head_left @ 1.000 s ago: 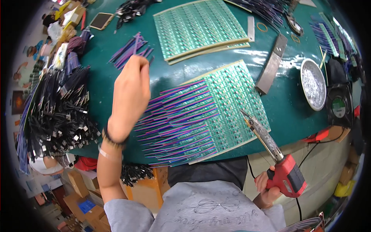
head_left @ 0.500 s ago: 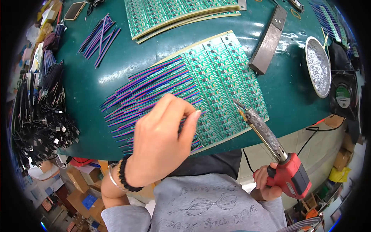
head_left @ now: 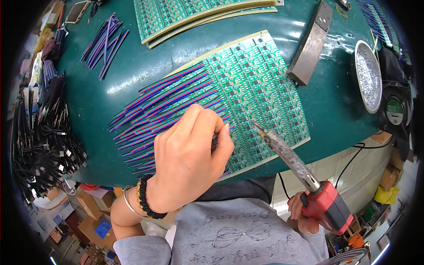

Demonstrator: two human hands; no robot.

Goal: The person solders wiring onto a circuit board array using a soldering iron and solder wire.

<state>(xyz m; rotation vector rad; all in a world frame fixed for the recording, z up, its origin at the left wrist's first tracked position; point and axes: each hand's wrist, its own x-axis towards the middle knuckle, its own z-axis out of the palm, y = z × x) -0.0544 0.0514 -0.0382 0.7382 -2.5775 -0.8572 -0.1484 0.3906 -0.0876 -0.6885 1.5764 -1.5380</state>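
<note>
Green circuit-board panel (head_left: 269,84) is lying flat along the tabletop's (head_left: 132,73) near edge, around the middle; striped wires (head_left: 170,95) are covering its left part and overhanging onto the green top. Left hand (head_left: 190,154) is hovering over the panel's wired side, thumb and index tips coming close together; can't tell if they're gripping a wire, knuckles are blocking the view. Right hand (head_left: 302,216) is gripping the red-black soldering gun (head_left: 329,205) just off the near edge, tip pointing at the panel; can't tell if it's touching. Loose wires (head_left: 106,46) are lying toward the far left corner, panel stack (head_left: 194,22) is sitting at the far edge, metal bowl (head_left: 369,77) is standing by the right edge.
</note>
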